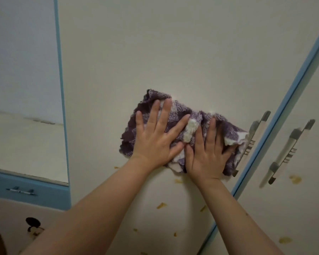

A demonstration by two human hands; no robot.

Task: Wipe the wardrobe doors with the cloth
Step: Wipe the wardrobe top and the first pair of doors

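Note:
A purple and white terry cloth [226, 128] lies crumpled flat against a cream wardrobe door [155, 52]. My left hand [156, 138] presses on the cloth's left half with fingers spread. My right hand [208, 155] presses on its right half, fingers also flat and apart. The thumbs nearly touch in the middle. The cloth's right edge reaches the door's metal handle [254, 133]. A second cream door [302, 208] stands to the right, past a blue strip [287, 100].
The second door carries its own metal handle [289, 151]. Yellow-brown marks [161, 205] dot both doors below the cloth. At the left a mirror [22, 70] in a blue frame sits above a blue drawer [26, 192] with a small handle.

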